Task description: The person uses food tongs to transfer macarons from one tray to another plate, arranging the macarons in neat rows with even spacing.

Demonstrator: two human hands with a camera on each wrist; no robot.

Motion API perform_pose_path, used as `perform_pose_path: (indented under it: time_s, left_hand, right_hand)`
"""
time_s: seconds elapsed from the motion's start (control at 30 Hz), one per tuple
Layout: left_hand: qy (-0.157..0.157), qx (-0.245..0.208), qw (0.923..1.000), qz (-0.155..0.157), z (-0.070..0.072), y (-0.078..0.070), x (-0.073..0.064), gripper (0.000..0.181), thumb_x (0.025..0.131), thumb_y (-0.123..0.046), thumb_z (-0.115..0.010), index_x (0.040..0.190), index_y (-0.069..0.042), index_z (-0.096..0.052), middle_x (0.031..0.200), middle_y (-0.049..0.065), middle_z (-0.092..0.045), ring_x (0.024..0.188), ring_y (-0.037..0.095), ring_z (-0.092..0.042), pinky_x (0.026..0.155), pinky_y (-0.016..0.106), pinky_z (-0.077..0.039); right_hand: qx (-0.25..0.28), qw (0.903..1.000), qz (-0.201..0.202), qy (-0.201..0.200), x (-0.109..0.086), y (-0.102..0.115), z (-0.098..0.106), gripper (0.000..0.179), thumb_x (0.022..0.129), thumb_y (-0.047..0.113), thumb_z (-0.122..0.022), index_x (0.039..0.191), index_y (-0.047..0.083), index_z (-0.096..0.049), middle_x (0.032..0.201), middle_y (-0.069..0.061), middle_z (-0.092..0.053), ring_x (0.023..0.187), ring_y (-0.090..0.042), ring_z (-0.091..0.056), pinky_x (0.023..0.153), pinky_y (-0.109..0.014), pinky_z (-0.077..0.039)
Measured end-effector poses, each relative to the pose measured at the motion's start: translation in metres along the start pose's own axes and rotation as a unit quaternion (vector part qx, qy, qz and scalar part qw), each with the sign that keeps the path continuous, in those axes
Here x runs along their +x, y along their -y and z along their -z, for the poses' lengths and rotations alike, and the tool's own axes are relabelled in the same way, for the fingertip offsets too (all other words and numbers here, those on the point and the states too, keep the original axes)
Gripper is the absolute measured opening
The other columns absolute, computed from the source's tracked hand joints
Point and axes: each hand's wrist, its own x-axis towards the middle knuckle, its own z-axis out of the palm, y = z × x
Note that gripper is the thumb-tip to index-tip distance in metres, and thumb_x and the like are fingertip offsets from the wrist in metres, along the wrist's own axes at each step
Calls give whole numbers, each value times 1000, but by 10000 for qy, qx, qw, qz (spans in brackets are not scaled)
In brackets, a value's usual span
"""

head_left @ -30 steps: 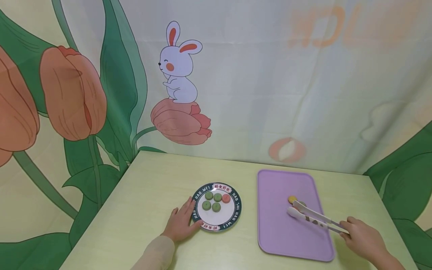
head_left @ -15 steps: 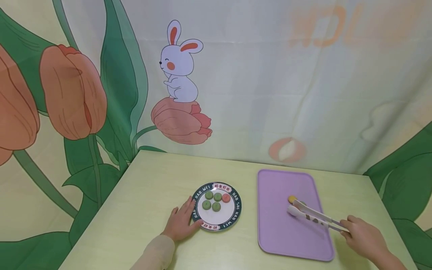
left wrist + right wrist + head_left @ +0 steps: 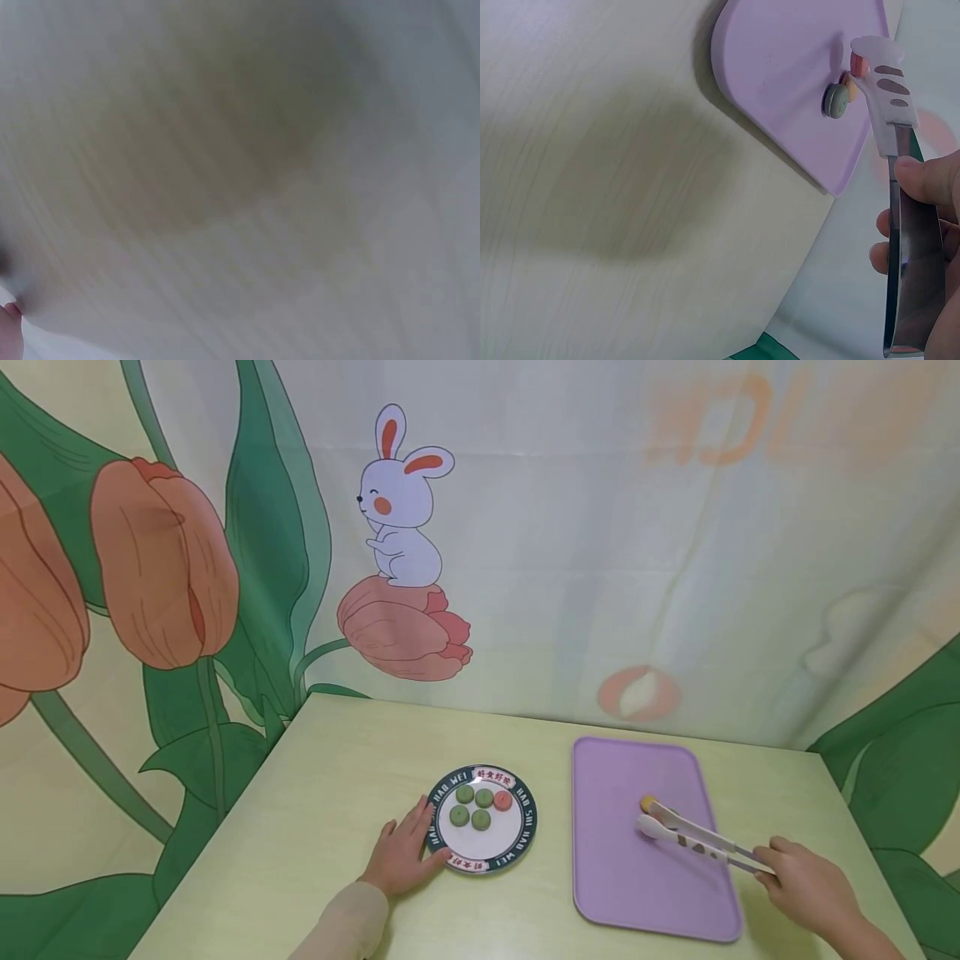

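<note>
My right hand [image 3: 812, 887] grips white-tipped metal tongs [image 3: 693, 843] over the purple tray. In the right wrist view, a red macaron [image 3: 859, 64] sits between the tong tips, beside a green macaron [image 3: 836, 100] and a partly hidden yellow one [image 3: 849, 85] on the tray. The head view shows the yellow macaron [image 3: 648, 803] just beyond the tips, while the tongs mostly cover the green one. My left hand [image 3: 403, 853] rests at the left rim of a round plate [image 3: 525, 839], fingers extended. On it lie several green macarons [image 3: 481, 819] and a pink one [image 3: 502, 800].
The purple tray [image 3: 637, 893] lies on the right of the pale table [image 3: 360, 743], with the plate to its left. A printed curtain [image 3: 525, 568] with a rabbit and tulips hangs behind the table's back edge. Mostly blurred tabletop [image 3: 262, 285] fills the left wrist view.
The tongs have shifted slightly up and left in the head view, covering more of the green macaron. My left hand and the plate stay put.
</note>
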Motion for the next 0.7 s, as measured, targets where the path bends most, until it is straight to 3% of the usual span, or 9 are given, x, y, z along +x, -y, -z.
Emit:
perform_pose_path:
  time_s: [0.23,0.7]
  left_hand:
    - [-48,-12,10000,-33,-1,1,0,82,80,-66,-38,141,-12,-23,148,3,-18,132,21,-28,104,51,-22]
    - [-42,-69,10000,-51,1,0,0,82,80,-64,-40,141,-12,-24,148,4,-19,132,22,-28,104,51,-22]
  right_hand:
    - [1,9999,-45,122,3,3,1,13,70,16,-71,79,16,-61,63,7,-39,53,-6,-30,44,-20,-25]
    - [7,9999,131,-91,10,8,6,14,69,16,-71,78,16,-61,63,9,-38,53,-4,-30,44,-19,-25]
